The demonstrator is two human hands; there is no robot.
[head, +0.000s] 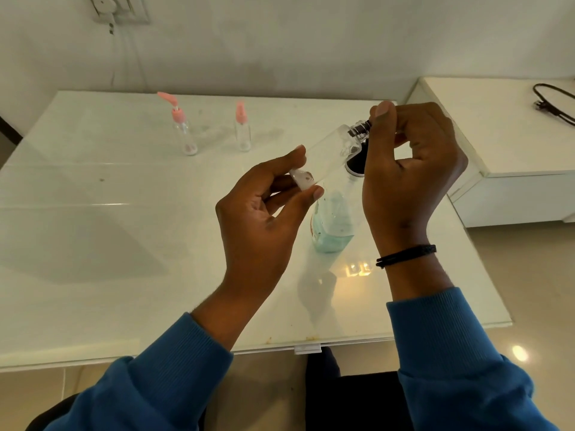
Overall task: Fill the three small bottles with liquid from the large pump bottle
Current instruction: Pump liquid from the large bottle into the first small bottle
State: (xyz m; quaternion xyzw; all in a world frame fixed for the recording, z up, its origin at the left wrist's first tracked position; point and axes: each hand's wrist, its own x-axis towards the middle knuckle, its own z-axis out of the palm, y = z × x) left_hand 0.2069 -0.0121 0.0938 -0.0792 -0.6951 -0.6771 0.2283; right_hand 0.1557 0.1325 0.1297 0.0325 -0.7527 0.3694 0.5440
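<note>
Small bottle (326, 157) tilted between both hands' grip.

No readable text, label, brand or number on any bottle or surface.

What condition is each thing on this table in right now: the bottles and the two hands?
Held small bottle: clear, tilted, looks empty, black cap on.
Left hand: pinches that bottle's base.
Right hand: grips its black cap.
Pump-top small bottle: upright, capped, looks empty.
Spray-top small bottle: upright, capped, looks empty.
Large pump bottle: upright on the table, partly full of blue-green liquid.
</note>
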